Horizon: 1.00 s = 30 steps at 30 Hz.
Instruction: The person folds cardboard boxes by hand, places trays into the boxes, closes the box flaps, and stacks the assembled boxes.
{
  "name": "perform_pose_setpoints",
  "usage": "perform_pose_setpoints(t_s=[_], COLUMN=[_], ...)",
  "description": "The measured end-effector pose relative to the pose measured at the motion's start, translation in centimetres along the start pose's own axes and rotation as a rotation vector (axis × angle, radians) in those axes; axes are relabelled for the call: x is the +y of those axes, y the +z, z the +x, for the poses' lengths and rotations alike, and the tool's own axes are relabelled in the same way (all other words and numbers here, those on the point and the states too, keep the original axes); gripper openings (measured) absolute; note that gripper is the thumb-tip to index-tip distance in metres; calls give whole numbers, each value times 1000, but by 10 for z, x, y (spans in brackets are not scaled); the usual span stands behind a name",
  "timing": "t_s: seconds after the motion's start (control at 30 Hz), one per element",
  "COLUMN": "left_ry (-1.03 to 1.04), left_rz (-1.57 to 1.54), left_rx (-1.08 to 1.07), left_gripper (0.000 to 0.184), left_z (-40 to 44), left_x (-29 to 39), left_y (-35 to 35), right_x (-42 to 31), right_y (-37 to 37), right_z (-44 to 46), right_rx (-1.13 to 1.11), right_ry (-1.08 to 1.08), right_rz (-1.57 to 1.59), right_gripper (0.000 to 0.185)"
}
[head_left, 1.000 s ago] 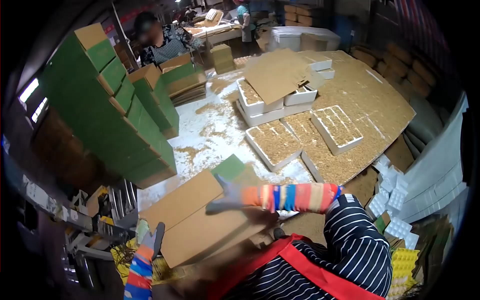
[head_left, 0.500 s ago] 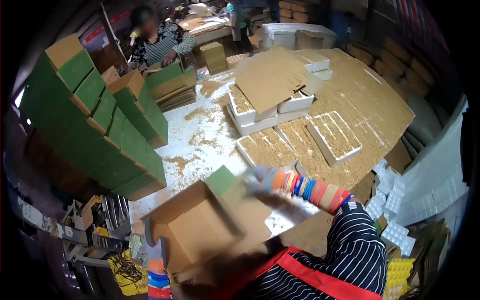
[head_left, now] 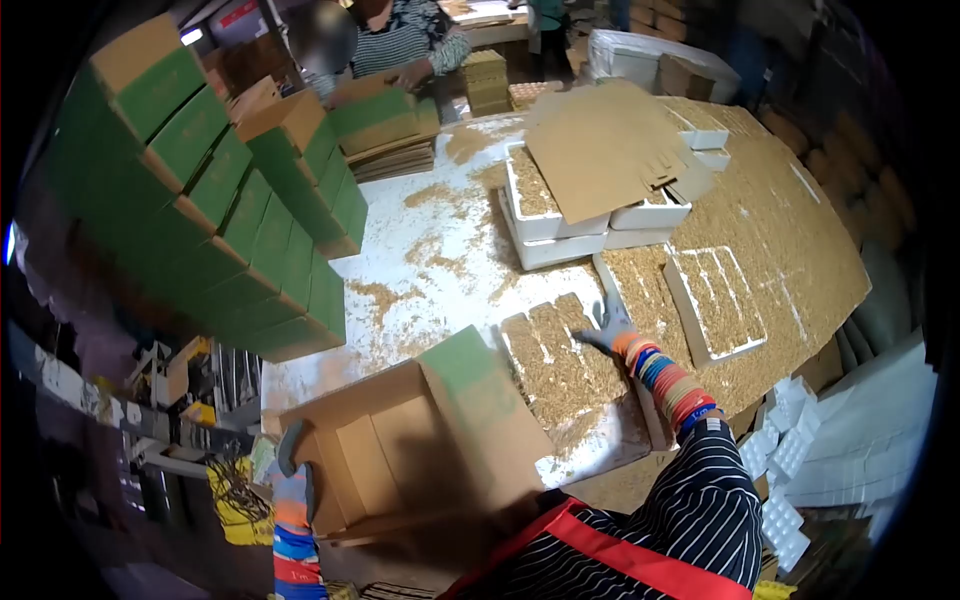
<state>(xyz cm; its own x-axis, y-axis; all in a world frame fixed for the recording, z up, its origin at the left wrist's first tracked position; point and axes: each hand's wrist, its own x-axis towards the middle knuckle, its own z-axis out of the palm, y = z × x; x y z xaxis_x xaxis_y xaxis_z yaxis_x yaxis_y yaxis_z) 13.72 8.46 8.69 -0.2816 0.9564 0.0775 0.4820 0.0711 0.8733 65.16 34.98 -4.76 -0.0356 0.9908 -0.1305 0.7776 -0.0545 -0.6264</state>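
My left hand point(head_left: 294, 474), in a grey glove with coloured bands round the wrist, grips the left wall of an open cardboard box point(head_left: 385, 455). The box's inside shows bare brown card, and its green-marked flap point(head_left: 475, 385) lies folded out to the right. My right hand point(head_left: 607, 330), also gloved, has its fingers spread at the far right edge of a tray point(head_left: 565, 365) full of brown, sawdust-like material in rows. That tray sits just right of the flap. Its lower side is partly hidden.
Green cardboard boxes point(head_left: 210, 210) are stacked high at the left. White foam trays point(head_left: 560, 250) stand behind, with flat cardboard point(head_left: 605, 150) on top. Another filled tray point(head_left: 715, 305) lies at the right. A person point(head_left: 410, 45) handles a green box point(head_left: 375, 115) across the table.
My right hand has gone from above the flap to the tray's far right edge. The tray now lies nearer me, away from the white stack. The whole view has shifted.
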Motion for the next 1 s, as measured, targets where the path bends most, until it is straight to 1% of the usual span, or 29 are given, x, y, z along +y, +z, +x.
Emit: perform_pose_setpoints(t_s=[0.03, 0.07, 0.1, 0.17, 0.2, 0.3, 0.33, 0.4, 0.43, 0.47, 0.5, 0.53, 0.57, 0.6, 0.63, 0.67, 0.7, 0.77, 0.83, 0.87, 0.9, 0.93, 0.97, 1.0], left_ry=[7, 23, 11, 15, 8, -200, -182, -145, -185, -229, -221, -214, -232, -250, -234, -217, -99, 45, 94, 141, 188, -16, -193, -163], left_rz=[-4, -150, -162, -187, -186, -253, -284, -336, -346, -358, -346, -334, -341, -348, -376, -405, -409, -322, -140, -246, -352, -1141, -1350, -1903], left_rx=[5, -39, -34, -14, 10, -43, -29, -2, -3, -7, 7, 21, 39, 57, 82, 106, 158, 229, 267, 214, 165, 184, 153, -144], left_gripper=[52, 54, 54, 55, 55, 59, 61, 67, 68, 69, 71, 72, 72, 72, 70, 69, 67, 61, 54, 50, 46, 41, 37, 35], left_z=[2, 3, -2, 0, 1, -2, -4, -4, -4, -3, 1, 4, 9, 15, 20, 25, 27, 26, 22, 20, 19, 30, 24, 45], left_x=[-1, 12, 15, 10, -7, 28, 24, 9, 13, 19, 9, 0, -12, -24, -18, -13, -10, -3, 3, -2, -14, -55, -12, -72], left_y=[0, 3, 4, 4, 3, 6, 6, 2, 0, 1, 5, 8, 15, 21, 27, 34, 43, 49, 41, 35, 31, 46, 28, 45], right_x=[-5, -20, -33, 6, 5, -38, -45, -50, -53, -88, -86, -116, -132, -169, -208, -230, -251, -296, -330, -343, -345, -361, -376, -368], right_y=[1, -7, -11, 10, 13, -17, -27, -68, -90, -126, -147, -165, -175, -182, -178, -161, -144, -111, -85, -74, -61, -59, -57, -38], right_z=[12, 8, -4, -9, -14, -36, -31, -16, -8, -23, -7, -15, -8, -21, -36, -37, -40, -58, -55, -49, -41, -63, -86, -72], right_rx=[-333, -355, -384, -315, -234, -208, -191, -191, -128, -287, -292, -338, -371, -508, -643, -514, -367, -241, -697, -862, -930, -949, -970, -1159], right_ry=[136, 193, 256, -47, -90, 4, -14, -71, -150, -141, -190, -202, -200, -241, -279, -649, -1005, -1143, -593, -437, -442, -547, -654, -487], right_rz=[-261, -174, -80, 336, 288, 423, 487, 435, 437, 654, 532, 618, 556, 639, 721, 546, 356, 326, 686, 644, 593, 493, 392, 469], right_gripper=[108, 110, 112, 112, 111, 114, 113, 94, 82, 69, 51, 40, 32, 31, 30, 30, 30, 32, 37, 44, 47, 47, 48, 51])
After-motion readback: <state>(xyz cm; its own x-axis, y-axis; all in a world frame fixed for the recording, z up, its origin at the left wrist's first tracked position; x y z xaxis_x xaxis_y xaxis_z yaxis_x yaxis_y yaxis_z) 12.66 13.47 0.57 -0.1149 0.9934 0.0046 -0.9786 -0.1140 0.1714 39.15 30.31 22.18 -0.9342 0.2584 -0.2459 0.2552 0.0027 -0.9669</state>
